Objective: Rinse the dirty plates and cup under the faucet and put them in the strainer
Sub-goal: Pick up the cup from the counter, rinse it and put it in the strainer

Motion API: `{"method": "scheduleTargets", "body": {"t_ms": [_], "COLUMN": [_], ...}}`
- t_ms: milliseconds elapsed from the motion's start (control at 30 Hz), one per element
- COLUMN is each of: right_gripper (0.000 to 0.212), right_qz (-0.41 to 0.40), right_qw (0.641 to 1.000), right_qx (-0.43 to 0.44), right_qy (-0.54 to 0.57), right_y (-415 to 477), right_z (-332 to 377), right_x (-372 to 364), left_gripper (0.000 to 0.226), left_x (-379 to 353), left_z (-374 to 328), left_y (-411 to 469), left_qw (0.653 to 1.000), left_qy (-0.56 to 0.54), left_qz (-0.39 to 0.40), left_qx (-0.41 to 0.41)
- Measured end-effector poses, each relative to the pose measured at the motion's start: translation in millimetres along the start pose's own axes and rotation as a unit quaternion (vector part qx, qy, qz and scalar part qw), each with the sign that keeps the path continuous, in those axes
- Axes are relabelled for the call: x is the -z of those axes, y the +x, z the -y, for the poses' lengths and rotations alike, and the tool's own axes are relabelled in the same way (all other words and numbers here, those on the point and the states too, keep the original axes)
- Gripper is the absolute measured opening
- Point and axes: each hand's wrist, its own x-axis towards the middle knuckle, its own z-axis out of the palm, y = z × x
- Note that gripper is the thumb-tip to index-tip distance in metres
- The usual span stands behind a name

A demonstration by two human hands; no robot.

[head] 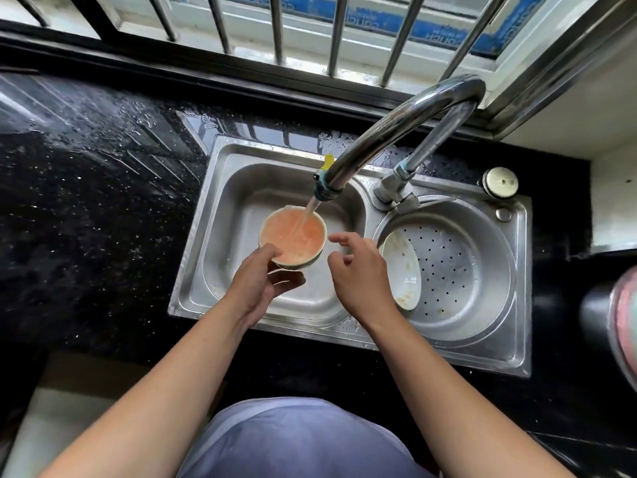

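My left hand [256,281] grips a cup [292,238] by its near rim, holding it over the left sink basin [220,236]. Orange-tinted water fills the cup, and the stream from the faucet [396,132] pours into it. My right hand [360,270] hovers just right of the cup with its fingers spread, holding nothing. A white plate [401,270] with brown stains leans against the left wall of the round perforated strainer [458,267] in the right basin.
A wet black counter [86,201] surrounds the steel double sink. Window bars [275,25] stand behind the faucet. A round cap [499,181] sits at the sink's back right corner. A pink-edged object [624,326] is at the right edge.
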Motion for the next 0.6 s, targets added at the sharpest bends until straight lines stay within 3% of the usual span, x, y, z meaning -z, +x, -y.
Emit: {"method": "scheduleTargets", "body": {"t_ms": [200, 333, 467, 600], "right_gripper": [0.024, 0.032, 0.032, 0.036], "right_qz": [0.067, 0.013, -0.010, -0.032], "right_qw": [0.979, 0.999, 0.985, 0.980], "right_qx": [-0.131, -0.023, 0.122, 0.097], "right_qy": [0.140, -0.021, -0.122, -0.171], "right_y": [2.3, 1.7, -2.3, 2.2], "right_z": [-1.2, -0.2, 9.3, 11.4], "right_x": [-6.4, -10.8, -16.8, -22.0], "left_gripper": [0.022, 0.022, 0.023, 0.024], "left_x": [-1.3, -3.9, -4.3, -2.8], "left_z": [-7.4, -7.4, -0.7, 3.7], "left_y": [-2.2, -2.4, -0.6, 1.4], "left_qw": [0.996, 0.996, 0.997, 0.999], "left_qy": [0.087, 0.089, 0.077, 0.048], "left_qz": [0.005, 0.001, -0.003, -0.005], "left_qx": [-0.037, -0.031, -0.018, -0.009]}}
